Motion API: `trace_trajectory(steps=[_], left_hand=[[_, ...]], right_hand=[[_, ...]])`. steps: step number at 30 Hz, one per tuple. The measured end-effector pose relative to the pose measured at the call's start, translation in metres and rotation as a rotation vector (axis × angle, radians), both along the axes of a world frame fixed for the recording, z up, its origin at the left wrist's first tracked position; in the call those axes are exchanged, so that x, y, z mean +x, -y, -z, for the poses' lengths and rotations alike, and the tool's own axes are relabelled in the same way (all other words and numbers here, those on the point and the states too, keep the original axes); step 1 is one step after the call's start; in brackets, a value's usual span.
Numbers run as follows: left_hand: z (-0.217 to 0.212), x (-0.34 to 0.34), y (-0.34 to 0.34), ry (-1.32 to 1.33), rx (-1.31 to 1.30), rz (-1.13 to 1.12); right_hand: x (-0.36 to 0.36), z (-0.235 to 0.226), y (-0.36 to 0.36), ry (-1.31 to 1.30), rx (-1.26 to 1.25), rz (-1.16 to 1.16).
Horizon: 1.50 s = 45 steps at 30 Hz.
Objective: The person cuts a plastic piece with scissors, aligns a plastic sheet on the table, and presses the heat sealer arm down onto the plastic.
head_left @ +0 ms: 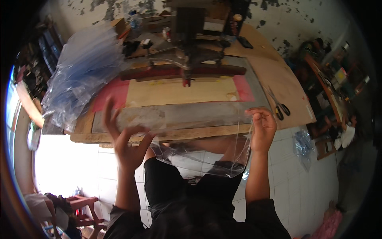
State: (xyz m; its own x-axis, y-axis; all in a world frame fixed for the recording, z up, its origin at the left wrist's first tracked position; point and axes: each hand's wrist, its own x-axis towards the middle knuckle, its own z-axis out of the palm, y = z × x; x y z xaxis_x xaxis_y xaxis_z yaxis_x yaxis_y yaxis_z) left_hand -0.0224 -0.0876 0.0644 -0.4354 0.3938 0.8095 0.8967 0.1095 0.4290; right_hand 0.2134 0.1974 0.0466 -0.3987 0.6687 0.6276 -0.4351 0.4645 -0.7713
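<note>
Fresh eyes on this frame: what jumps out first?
Probably the clear plastic hanging in front of the person's lap, its right edge pinched by the right hand, with the blurred left hand at its other side. Next, the big heap of clear, bluish plastic on the table's left, and the dark metal press over a yellow panel flanked by pink.
</note>
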Motion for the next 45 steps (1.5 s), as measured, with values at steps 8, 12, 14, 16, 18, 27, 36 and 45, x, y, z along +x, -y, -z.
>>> trace_trajectory(steps=[8,12,14,16,18,27,36,45], left_hand=[[0.047,-0.051,-0.034,0.568,-0.052,0.443],[0.057,-0.052,-0.03,0.808,0.032,0.491],[0.058,-0.053,-0.029,0.836,0.018,0.471],[0.054,-0.054,-0.03,0.575,0.042,0.495],[0.056,-0.055,-0.028,0.618,0.033,0.485],[0.061,-0.046,-0.025,0.802,0.04,0.391],[0.063,-0.044,-0.026,0.789,0.139,0.361],[0.049,-0.049,-0.021,0.95,0.127,0.498]], right_hand=[[-0.029,0.054,-0.039,0.25,-0.25,-0.077],[-0.03,0.045,-0.036,0.346,-0.238,-0.065],[-0.029,0.046,-0.037,0.357,-0.252,-0.073],[-0.03,0.047,-0.037,0.35,-0.295,-0.009],[-0.032,0.046,-0.035,0.356,-0.307,0.008],[-0.036,0.042,-0.035,0.411,-0.288,0.018],[-0.034,0.049,-0.042,0.407,-0.305,0.023],[-0.032,0.053,-0.044,0.353,-0.297,0.008]])
